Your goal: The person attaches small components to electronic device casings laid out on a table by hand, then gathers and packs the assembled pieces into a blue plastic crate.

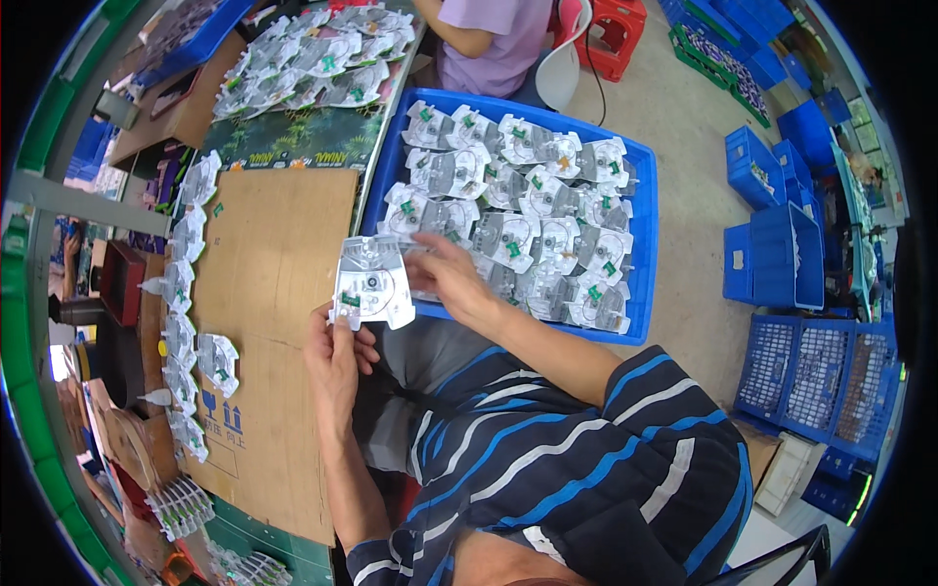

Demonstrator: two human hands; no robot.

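My left hand (339,354) is closed on the lower left edge of a white plastic housing (371,278), thumb on top. The housing has a translucent grey part, a dark round centre and small green pieces. It is held up over the edge of the cardboard sheet (269,254), beside the blue tub. My right hand (454,281) is at the housing's right edge, fingers apart; whether the tips touch it I cannot tell. Rows of similar housings fill the blue tub (642,244) to my right. One more housing (217,361) lies on the cardboard at left.
A line of similar parts (178,337) runs along the cardboard's left edge. At the far end of the table is a pile of housings (318,59). A person in a lilac shirt (493,44) sits beyond the tub. Blue crates (811,376) stand on the floor at right.
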